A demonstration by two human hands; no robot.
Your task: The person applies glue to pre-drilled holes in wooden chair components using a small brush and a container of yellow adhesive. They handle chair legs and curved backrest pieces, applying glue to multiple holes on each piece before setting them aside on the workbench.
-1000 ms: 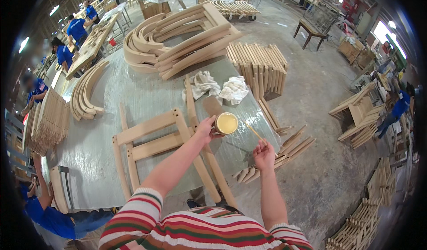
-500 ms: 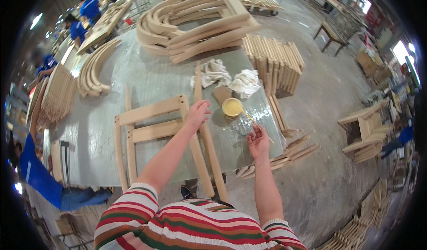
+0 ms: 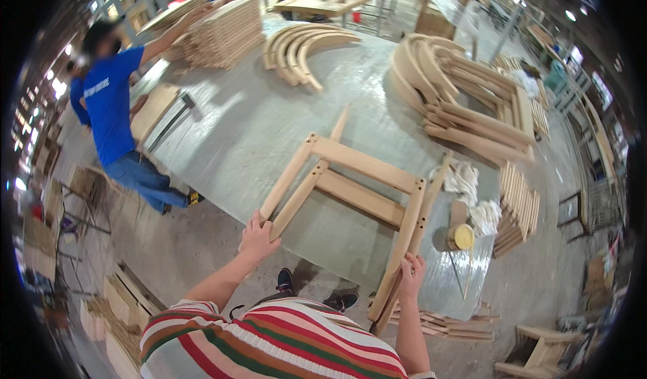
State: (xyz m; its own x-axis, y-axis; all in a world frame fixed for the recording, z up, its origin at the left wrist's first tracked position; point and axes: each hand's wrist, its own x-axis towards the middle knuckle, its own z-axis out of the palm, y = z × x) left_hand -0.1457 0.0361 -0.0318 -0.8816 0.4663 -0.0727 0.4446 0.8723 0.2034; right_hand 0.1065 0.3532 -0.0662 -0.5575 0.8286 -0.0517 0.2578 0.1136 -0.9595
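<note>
A pale wooden chair frame (image 3: 367, 167), with two crossbars and long legs, lies on the grey-topped table (image 3: 222, 130). My left hand (image 3: 257, 239) is closed around the lower end of its left legs, at the table's near edge. My right hand (image 3: 410, 275) grips the right leg partway down, with the fingers curled over the wood. Dark holes show at the frame's corners. Right of the frame stands a cup of yellow paste (image 3: 464, 237), and a thin stick (image 3: 468, 275) lies near it. White rags (image 3: 482, 216) are bunched behind the cup.
Curved wooden frames (image 3: 465, 103) are piled at the far right of the table. Several curved pieces (image 3: 303, 49) and a stack of slats (image 3: 226, 35) sit farther back. A hammer-like tool (image 3: 172, 119) lies at the left edge, beside a co-worker in blue (image 3: 114, 103). Wood strips (image 3: 451, 326) lie beyond the right edge.
My view has swung to the left. My right hand has left the stick by the cup and now holds the frame's right leg. My left hand has moved across to the left legs.
</note>
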